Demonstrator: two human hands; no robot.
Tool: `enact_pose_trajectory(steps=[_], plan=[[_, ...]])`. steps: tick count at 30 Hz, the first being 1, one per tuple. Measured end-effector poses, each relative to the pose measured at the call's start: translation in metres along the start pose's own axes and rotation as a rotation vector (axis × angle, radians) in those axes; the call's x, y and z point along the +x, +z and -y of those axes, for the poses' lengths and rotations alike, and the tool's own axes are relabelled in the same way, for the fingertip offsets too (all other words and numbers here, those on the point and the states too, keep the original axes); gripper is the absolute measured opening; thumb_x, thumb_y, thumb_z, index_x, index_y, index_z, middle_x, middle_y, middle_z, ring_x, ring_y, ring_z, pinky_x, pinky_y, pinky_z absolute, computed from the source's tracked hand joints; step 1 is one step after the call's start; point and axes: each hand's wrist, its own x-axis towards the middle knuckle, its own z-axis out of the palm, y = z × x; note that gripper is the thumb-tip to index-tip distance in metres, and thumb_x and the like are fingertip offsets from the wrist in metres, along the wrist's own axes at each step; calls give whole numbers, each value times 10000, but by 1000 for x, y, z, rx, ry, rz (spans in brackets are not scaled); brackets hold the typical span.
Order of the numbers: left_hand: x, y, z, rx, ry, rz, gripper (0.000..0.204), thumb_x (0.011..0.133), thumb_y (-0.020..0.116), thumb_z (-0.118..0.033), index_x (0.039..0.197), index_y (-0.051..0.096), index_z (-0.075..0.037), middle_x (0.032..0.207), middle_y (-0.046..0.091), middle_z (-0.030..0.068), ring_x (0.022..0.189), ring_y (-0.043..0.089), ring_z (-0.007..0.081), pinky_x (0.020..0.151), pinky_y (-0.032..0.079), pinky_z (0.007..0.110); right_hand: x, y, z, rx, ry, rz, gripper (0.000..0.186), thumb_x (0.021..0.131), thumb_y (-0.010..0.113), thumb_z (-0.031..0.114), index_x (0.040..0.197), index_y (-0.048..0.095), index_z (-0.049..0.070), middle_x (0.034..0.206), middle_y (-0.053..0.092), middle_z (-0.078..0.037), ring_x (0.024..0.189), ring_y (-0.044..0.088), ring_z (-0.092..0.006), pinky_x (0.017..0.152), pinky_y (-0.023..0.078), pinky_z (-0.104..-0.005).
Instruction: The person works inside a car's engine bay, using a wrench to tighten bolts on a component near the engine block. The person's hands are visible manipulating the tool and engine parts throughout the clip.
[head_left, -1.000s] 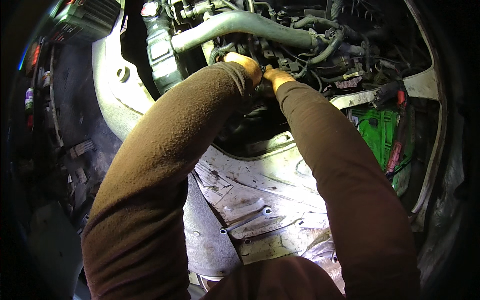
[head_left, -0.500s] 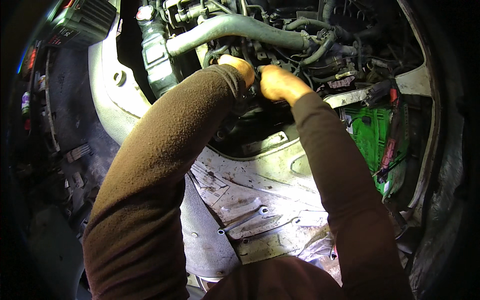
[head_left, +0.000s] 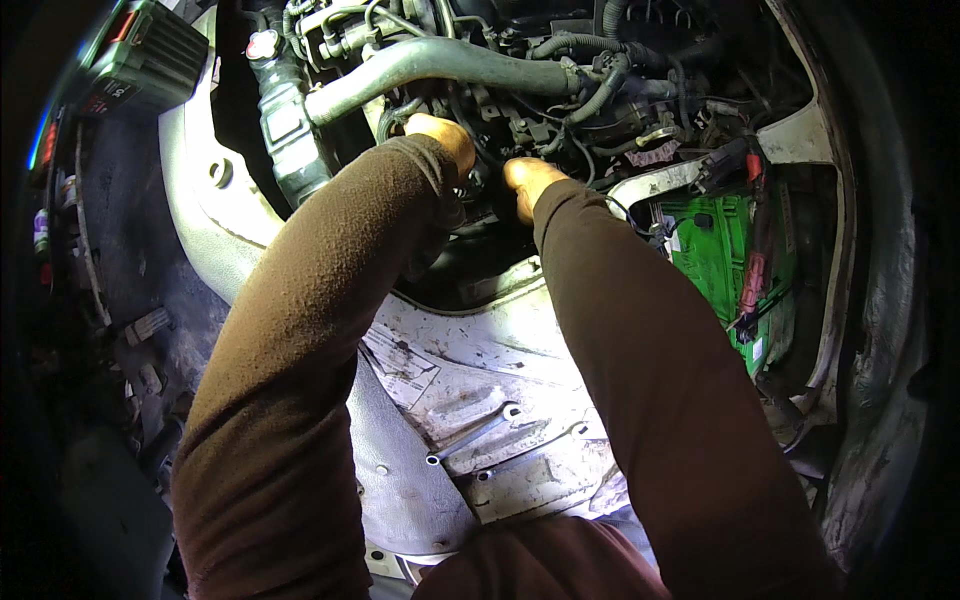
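Note:
Both my arms, in brown sleeves, reach into a vehicle's engine bay. My left hand (head_left: 443, 140) is down among dark pipes and brackets, just below a thick grey hose (head_left: 440, 62); its fingers are hidden. To its right, my right hand (head_left: 530, 182) dips into the dark gap at the near side of the engine (head_left: 535, 128), its fingers out of sight too. Whether either hand grips anything does not show. Left of my left hand stands a dark coolant tank (head_left: 290, 125) with a metal cap (head_left: 263, 44) on top.
Two wrenches (head_left: 472, 434) (head_left: 530, 450) lie on the scuffed white panel (head_left: 450, 345) between my forearms. A green battery (head_left: 712, 260) with a red-sleeved cable (head_left: 755, 270) sits at the right. At the far left is a black ribbed box (head_left: 150, 60).
My right hand has drawn lower and nearer to me, turning downward into the gap. My left hand keeps its place by the hose. The whole view has shifted slightly.

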Motion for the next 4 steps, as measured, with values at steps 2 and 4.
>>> enact_pose_trajectory(steps=[2,4], plan=[[10,2,-4,-37,-6,-9,381,841,679,-333,1201,685,-209,1198,674,29,1116,636,254,874,512,425,13,19,-25,-136,-18,-23,259,662,655,-19,913,647,43,932,651,-241,874,634,-403,757,518,-408],[5,-1,3,-49,11,7,372,857,656,-351,1201,684,-211,1203,672,24,1112,638,261,880,508,424,4,3,-11,-208,-153,38,286,708,656,14,992,668,47,1010,656,-252,961,643,-394,812,519,-399]])
